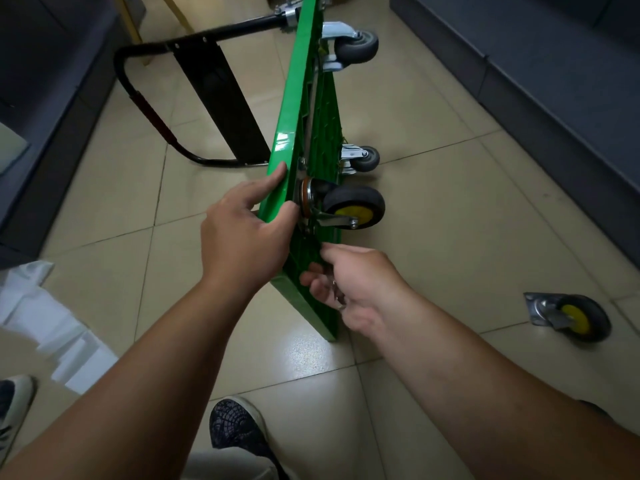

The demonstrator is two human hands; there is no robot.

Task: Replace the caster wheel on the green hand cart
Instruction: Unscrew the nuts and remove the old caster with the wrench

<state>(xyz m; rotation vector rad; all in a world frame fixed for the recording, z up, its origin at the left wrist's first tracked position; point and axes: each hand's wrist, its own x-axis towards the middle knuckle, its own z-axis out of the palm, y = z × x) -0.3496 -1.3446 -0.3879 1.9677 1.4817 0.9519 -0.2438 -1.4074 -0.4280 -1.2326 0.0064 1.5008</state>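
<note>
The green hand cart [300,95] stands tipped on its long edge on the tiled floor, its underside facing right. A caster with a yellow hub [353,206] sits against the underside near the close corner. My left hand [247,225] grips the cart's top edge beside that caster, index finger along the deck and thumb on the underside. My right hand [349,284] is just below the caster at the underside, its fingers curled round small metal hardware [337,294]. A second yellow-hub caster [571,315] lies loose on the floor at the right.
Two grey casters [356,46] [363,157] stick out of the cart's far end. The black folded handle [152,109] lies on the floor to the left. Dark furniture flanks both sides. White packaging [55,323] and my shoe [235,427] are near the bottom.
</note>
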